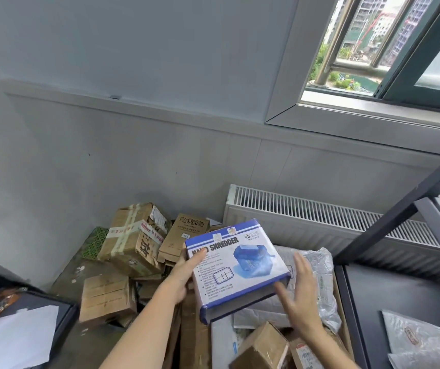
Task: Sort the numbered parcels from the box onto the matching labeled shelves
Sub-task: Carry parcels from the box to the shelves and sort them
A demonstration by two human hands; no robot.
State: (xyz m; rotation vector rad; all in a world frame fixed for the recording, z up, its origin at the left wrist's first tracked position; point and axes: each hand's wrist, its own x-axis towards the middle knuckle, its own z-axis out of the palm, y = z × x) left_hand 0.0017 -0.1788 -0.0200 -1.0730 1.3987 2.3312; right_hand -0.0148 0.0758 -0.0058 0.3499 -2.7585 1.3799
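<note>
**Hand-shredder box lifted out and turned up for a look**

The blue-and-white hand shredder box (236,265) is held up in the air above the open cardboard box (342,323) of parcels, its printed face tilted toward the camera. That tilt looks deliberate: the task needs a number read off each parcel, and holding the broad face up is the natural way to hunt for one. No handwritten or stuck-on number can be made out on the face that shows, so the matching shelf cannot be told yet; the label may be on another side.

The left hand (184,278) grips the box at its left edge, thumb lying over the printed face near the title and the fingers hidden behind. It appears to bear the weight alone. The right hand (300,291) is spread open with straight fingers, held just beside the box's lower right corner; whether its thumb actually touches the corner cannot be told. It holds nothing, and seems poised to steady or turn the box.

Beneath the box, grey padded mailers (312,265) and small brown cartons (264,347) lie in the open cardboard box, not yet sorted. To the left, a loose heap of taped cartons (131,241) sits on the floor against the wall. A dark metal shelf (389,296) stands at the right with a silver mailer bag (415,339) lying on it, and a white radiator (320,211) runs under the window (378,49).
</note>
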